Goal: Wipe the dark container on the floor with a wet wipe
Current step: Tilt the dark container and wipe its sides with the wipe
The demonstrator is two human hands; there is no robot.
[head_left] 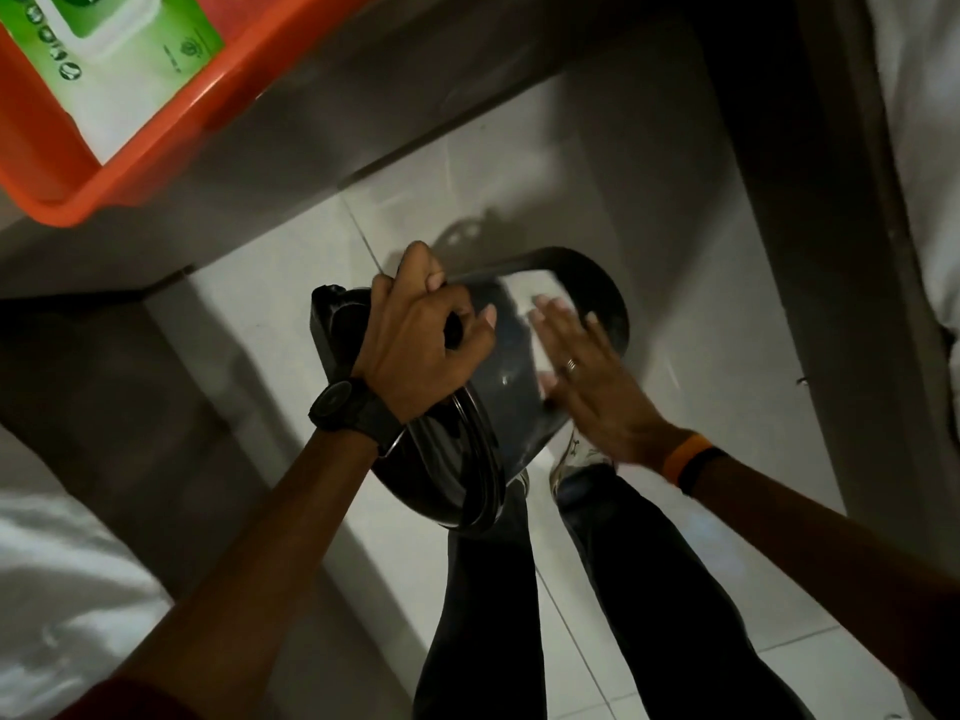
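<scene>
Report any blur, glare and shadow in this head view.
Head view: the right hand and white wipe are motion-blurred; the left hand is sharper; a small glare spot sits on the dark container; its shadow falls on the tiled floor.

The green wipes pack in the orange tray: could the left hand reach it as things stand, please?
Probably not right away: the left hand is gripping the dark container, though nothing blocks the wipes pack in the orange tray.

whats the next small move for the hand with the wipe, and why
Probably slide the right hand with the white wipe further across the dark container. The left hand grips its rim, holding it tilted, the wipe is pressed flat on the side wall, and much of that wall is uncovered beside it.
</scene>
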